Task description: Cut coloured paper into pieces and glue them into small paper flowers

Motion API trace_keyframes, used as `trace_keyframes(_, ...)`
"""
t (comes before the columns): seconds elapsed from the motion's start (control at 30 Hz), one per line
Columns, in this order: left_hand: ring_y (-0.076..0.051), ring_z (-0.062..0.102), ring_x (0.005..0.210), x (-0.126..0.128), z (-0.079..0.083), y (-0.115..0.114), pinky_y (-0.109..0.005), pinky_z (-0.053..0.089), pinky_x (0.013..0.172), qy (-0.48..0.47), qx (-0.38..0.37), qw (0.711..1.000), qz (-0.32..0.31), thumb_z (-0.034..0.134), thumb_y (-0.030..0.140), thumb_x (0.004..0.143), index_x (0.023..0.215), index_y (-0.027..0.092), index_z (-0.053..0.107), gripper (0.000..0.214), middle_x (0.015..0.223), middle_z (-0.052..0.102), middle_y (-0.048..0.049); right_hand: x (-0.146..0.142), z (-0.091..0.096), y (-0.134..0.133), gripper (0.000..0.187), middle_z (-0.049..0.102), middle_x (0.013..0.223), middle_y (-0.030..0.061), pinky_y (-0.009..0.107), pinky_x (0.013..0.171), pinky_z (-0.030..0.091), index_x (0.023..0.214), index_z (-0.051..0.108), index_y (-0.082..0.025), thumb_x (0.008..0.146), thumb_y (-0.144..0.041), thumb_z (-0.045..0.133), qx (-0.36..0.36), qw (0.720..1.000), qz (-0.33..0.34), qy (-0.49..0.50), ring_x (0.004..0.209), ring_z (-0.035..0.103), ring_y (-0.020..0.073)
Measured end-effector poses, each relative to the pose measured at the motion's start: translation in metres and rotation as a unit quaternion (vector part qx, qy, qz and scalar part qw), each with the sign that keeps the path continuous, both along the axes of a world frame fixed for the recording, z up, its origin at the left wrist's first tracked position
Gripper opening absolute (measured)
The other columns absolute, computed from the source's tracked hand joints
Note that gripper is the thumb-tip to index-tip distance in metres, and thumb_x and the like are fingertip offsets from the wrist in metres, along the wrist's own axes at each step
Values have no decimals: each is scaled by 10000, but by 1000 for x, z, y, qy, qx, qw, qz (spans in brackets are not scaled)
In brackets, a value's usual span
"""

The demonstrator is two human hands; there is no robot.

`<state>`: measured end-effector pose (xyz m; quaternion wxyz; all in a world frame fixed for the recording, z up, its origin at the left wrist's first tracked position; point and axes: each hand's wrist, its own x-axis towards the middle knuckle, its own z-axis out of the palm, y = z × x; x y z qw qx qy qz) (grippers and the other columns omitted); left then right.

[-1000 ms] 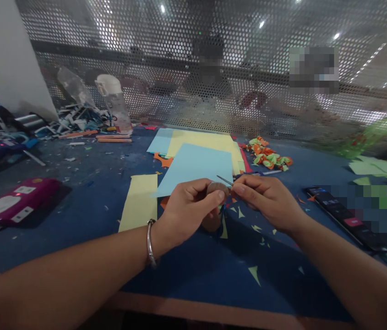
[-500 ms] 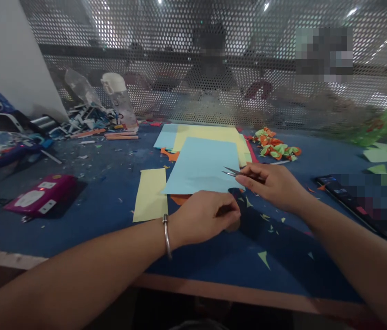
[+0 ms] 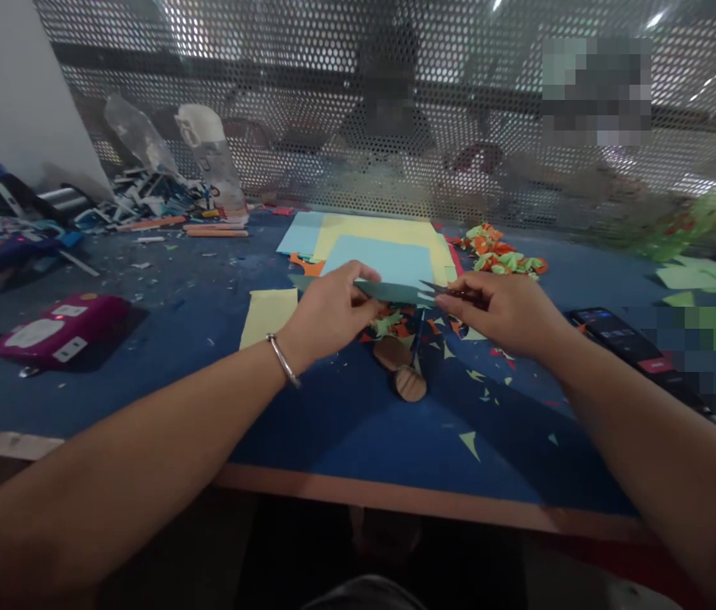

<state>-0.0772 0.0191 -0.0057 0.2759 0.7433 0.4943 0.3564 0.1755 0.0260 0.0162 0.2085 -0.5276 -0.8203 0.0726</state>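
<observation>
My left hand (image 3: 330, 315), with a metal bangle on its wrist, pinches the near edge of a light blue paper sheet (image 3: 389, 261) and holds it lifted off the blue table (image 3: 332, 424). My right hand (image 3: 505, 312) is closed on a thin metal tool (image 3: 443, 291), scissors or tweezers, whose tips touch the raised edge. Orange and green paper scraps (image 3: 396, 326) show under the lifted edge. Two small brown round pieces (image 3: 403, 368) lie just in front of my hands.
Yellow sheets (image 3: 389, 230) lie under the blue one, a yellow strip (image 3: 267, 312) to its left. Folded orange and green bits (image 3: 501, 252) sit behind, a magenta box (image 3: 56, 326) at left, a bottle (image 3: 211, 161), a dark device (image 3: 630, 352) at right, a perforated screen (image 3: 358, 110) behind.
My left hand let go of the brown piece, moved forward and lifted the blue sheet's near edge. My right hand brought the metal tool to that edge. The brown pieces now lie on the table.
</observation>
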Motion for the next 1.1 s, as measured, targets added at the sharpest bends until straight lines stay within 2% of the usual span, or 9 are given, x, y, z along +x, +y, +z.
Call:
trace_keyframes(0.1,-183,664,662,-5,5,4,-306,479,646,52,86,993,64,591,187,827,992,167,706,202,730,735,-42,6,3,0,388,608,605,6,292,547,348,772,628,-202,904,-559,554,-6,1000,-11,-18,552,532,147)
trace_keyframes(0.27,-223,701,986,-12,12,1,-314,521,852,36,284,950,124,559,209,895,1282,209,614,391,1210,731,-52,14,4,-4,430,603,616,12,295,556,340,744,622,-203,899,-588,511,-56,994,-25,-85,567,536,158)
trace_keyframes(0.37,-258,637,1192,-17,11,7,-349,488,1016,56,333,933,123,545,230,916,1405,218,507,490,1421,619,-57,15,2,-6,433,643,656,33,297,561,333,767,645,-200,900,-586,500,-84,985,-27,-147,596,562,176)
trace_keyframes(0.47,-309,530,1343,-21,5,19,-418,437,1106,85,295,942,136,556,230,882,1478,160,418,616,1532,512,-111,11,0,-8,427,701,761,73,302,594,350,819,663,-196,914,-573,487,-93,970,-20,-222,692,617,214)
trace_keyframes(0.6,-412,451,1394,-24,-7,31,-532,375,1138,181,174,956,152,573,313,859,1584,56,213,849,1619,332,-235,6,0,-11,460,727,860,115,318,612,366,876,671,-188,936,-581,441,-94,953,-27,-288,783,649,261)
trace_keyframes(0.73,-490,354,1432,-23,-5,26,-649,255,1159,267,102,941,180,603,424,850,1614,50,81,998,1536,434,-279,2,2,-16,472,728,895,128,335,588,338,933,686,-183,937,-585,439,-89,942,-45,-321,827,659,298)
trace_keyframes(0.87,-462,308,1463,-22,4,20,-644,199,1175,271,131,938,170,581,421,885,1625,136,86,936,1526,470,-217,-1,1,-20,470,723,882,141,331,557,302,934,685,-177,946,-575,437,-69,935,-52,-344,813,659,305)
trace_keyframes(1.0,-532,354,1410,-26,-6,35,-651,265,1129,182,55,969,159,752,434,720,1585,115,253,1049,1502,477,-282,-1,-2,-22,433,709,793,134,314,511,256,884,683,-188,920,-579,502,-39,938,-50,-341,719,643,274)
trace_keyframes(1.1,-472,527,1292,-34,-20,51,-513,490,967,121,0,982,145,733,494,740,1576,27,205,1094,1483,455,-357,-2,-1,-23,408,694,741,116,309,496,218,808,662,-196,911,-568,529,14,947,-48,-318,652,612,240)
